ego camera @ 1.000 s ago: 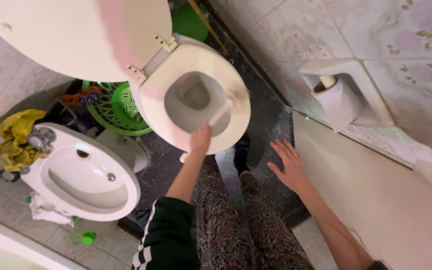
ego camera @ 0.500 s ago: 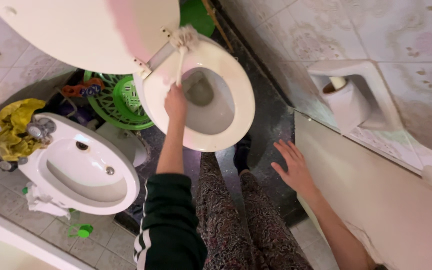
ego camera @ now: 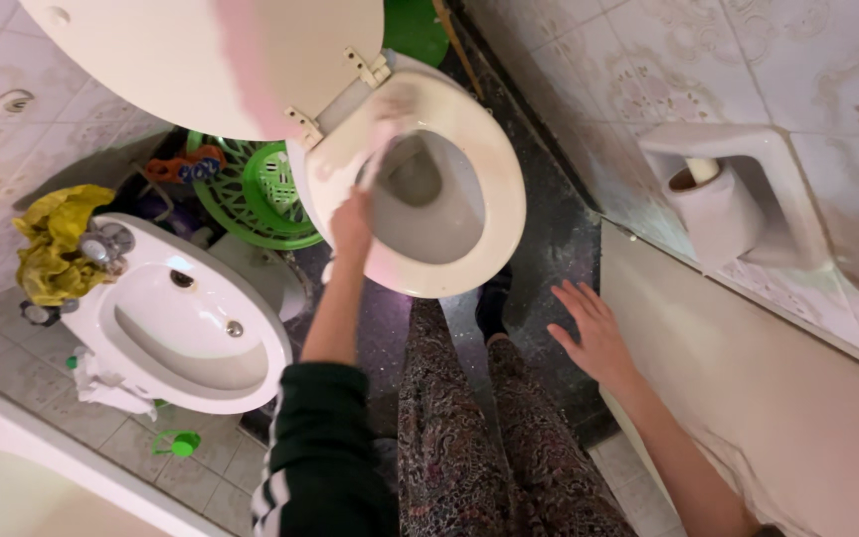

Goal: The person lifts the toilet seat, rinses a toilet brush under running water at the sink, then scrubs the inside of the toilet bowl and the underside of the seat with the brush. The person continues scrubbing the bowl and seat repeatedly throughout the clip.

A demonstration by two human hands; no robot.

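Far left of the frame: yellow cloth [ego camera: 55,244] bunched over the tap [ego camera: 101,244] of the white washbasin [ego camera: 191,333], which sits left of centre. Green plastic basket [ego camera: 251,194] behind it, tucked against the toilet base. None of this is touched

Centre: left hand [ego camera: 352,225] closed around the handle of a toilet brush [ego camera: 382,149]; the brush head is motion-blurred at the rear of the toilet seat [ego camera: 494,214], just in front of the hinges [ego camera: 368,68]. Lid [ego camera: 201,60] is raised, filling the upper left. Bowl [ego camera: 428,199] open below the brush, in the upper middle of the frame

Judgement on doing the scrub well: the hinge end of the seat is the awkward part, so short strokes with the bristles pressed flat look better than long sweeps. Keeping the head over the bowl opening should let drips fall inside and not on the dark floor [ego camera: 549,249]. A firm grip low on the handle gives control; a flick at the end of a stroke could spatter the lid or the wall

Right of centre: right hand [ego camera: 594,333] open, fingers spread wide, holding nothing, hovering by the edge of the pale slab [ego camera: 748,378] at lower right; whether it touches, I cannot tell. Resting it there would steady the lean

Far right: paper roll [ego camera: 713,214] in its wall recess, close enough to catch splashes
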